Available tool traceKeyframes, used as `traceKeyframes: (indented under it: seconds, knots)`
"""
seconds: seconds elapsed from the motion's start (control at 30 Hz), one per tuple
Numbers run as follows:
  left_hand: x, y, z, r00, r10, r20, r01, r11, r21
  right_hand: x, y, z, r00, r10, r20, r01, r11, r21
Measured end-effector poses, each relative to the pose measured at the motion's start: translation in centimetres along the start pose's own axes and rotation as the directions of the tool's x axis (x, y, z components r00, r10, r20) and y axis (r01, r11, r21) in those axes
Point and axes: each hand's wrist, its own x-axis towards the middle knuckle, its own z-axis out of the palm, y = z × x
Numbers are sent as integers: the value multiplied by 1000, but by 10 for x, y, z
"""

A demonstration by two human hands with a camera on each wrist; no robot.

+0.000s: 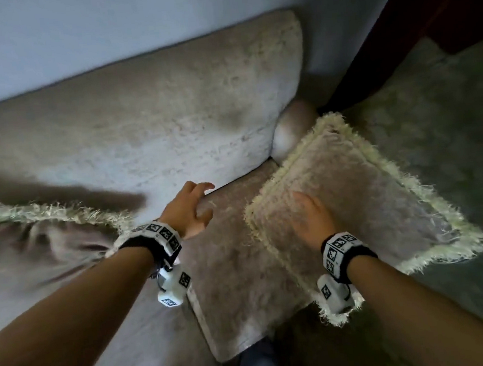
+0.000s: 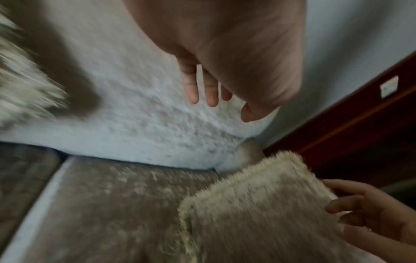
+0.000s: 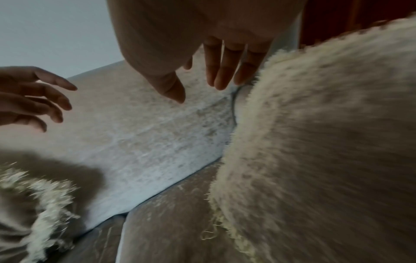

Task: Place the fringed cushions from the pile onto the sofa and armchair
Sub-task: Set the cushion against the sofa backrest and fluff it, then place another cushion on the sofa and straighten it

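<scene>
Filling most of the head view, the beige plush-upholstered sofa stands against a pale wall, its seat cushion running toward the rounded armrest at the right end. Against that armrest leans the beige square cushion with a cream fringe, tilted, its lower edge on the seat and part of it overhanging the sofa's side. A second fringed cushion of the same kind lies rumpled on the seat at the left, well apart from the first, with only part of it in view. Beyond the sofa's end lie a grey-green patterned carpet and some dark red-brown wooden furniture.

The right hand rests flat on the face of the leaning cushion, fingers straight and close together, gripping nothing. The left hand hovers over the seat between the two cushions, its fingers loosely spread and empty.

Judging by this, two cushions are already on the sofa, the right one seemingly being patted into place. The pile and the armchair are out of sight, so how many cushions remain cannot be told; the armchair's share looks undone as far as these views show.

No brand or readable writing appears; the wrist bands carry only black-and-white square marker patterns
</scene>
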Motion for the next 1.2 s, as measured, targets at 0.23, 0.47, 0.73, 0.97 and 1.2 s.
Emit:
traceKeyframes:
  seconds: [0.23,0.47,0.73,0.97,1.2]
  knots:
    - [102,61,90,980,88,177,-82,996,-40,-39,126,-5,933,330,-141,-315,942,116]
    - [178,65,159,922,165,351,-197,979,59,-93,207,43,799,564,-209,-517,821,241]
    - [227,46,226,835,196,513,-338,920,198,-56,249,83,770,634,-73,-524,693,494]
    - [243,54,244,851,192,490,-266,960,85,-45,251,96,750,655,-91,-489,642,590]
    - [238,58,235,834,196,516,-235,972,12,-50,235,97,748,630,-207,-473,725,501]
